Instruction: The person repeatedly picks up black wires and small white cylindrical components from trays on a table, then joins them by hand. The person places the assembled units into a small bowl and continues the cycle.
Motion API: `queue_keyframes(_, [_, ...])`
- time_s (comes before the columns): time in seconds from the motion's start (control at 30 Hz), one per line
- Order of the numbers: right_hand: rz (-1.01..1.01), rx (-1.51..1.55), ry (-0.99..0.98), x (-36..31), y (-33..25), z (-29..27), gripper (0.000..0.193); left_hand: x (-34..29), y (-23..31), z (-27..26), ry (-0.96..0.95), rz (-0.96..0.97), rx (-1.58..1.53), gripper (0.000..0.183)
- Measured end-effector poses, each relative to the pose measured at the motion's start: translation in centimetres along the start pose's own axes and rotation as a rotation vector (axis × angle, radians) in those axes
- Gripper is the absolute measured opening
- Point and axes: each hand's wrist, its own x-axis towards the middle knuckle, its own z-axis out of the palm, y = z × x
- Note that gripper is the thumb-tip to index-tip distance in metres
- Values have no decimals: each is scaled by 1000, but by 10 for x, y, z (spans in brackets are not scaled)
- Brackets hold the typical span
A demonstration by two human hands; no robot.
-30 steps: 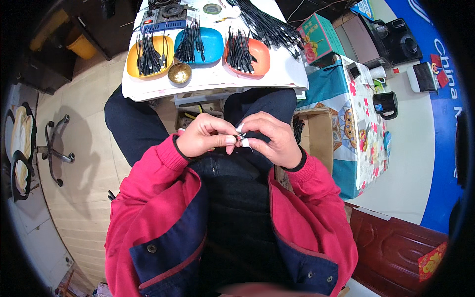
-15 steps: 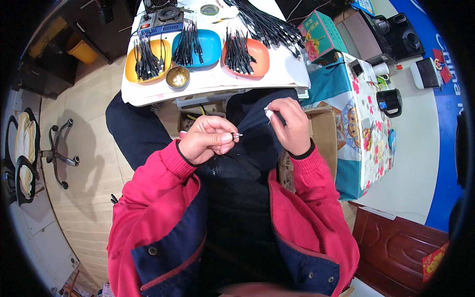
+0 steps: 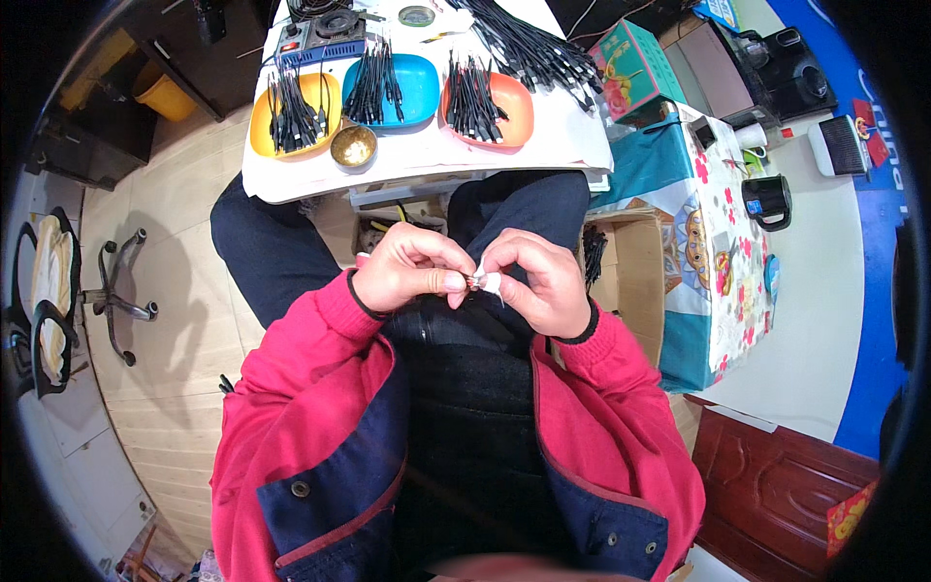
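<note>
Past the knees stands a white-covered bench (image 3: 572, 145) bearing rounded yellow, blue and orange trays (image 3: 421, 92) of thin black cables (image 3: 371, 89), while above the lap the left hand (image 3: 412, 267) and the right hand (image 3: 543, 283), white at its fingertips, pinch between them a tiny red-and-silvery wire end (image 3: 473, 282).

On the desk (image 3: 572, 145), a left tray (image 3: 262, 134), a middle tray (image 3: 419, 94) and a right tray (image 3: 518, 112) are standing in one row, each holding cables (image 3: 475, 105). A bowl (image 3: 354, 147) is sitting in front — between the left and the middle tray. A device (image 3: 325, 41) is standing behind these two; a cable bundle (image 3: 535, 53) is lying behind the right tray. A carton (image 3: 626, 260) is standing low, right of both grips (image 3: 474, 281).
</note>
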Motion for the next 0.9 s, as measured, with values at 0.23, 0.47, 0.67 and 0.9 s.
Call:
queue_keyframes(0.23, [565, 750, -35, -4, 11, 2, 18, 3, 6, 3, 93, 501, 950, 12])
queue_keyframes(0.47, [-174, -364, 146, 1, -2, 0, 25, -4, -1, 3, 197, 42, 207, 14])
queue_keyframes(0.67, [54, -146, 91, -1, 2, 2, 12, 0, -2, 8, 192, 177, 303, 13])
queue_keyframes(0.9, [580, 930, -47, -7, 9, 3, 14, -3, -1, 7, 192, 230, 559, 11])
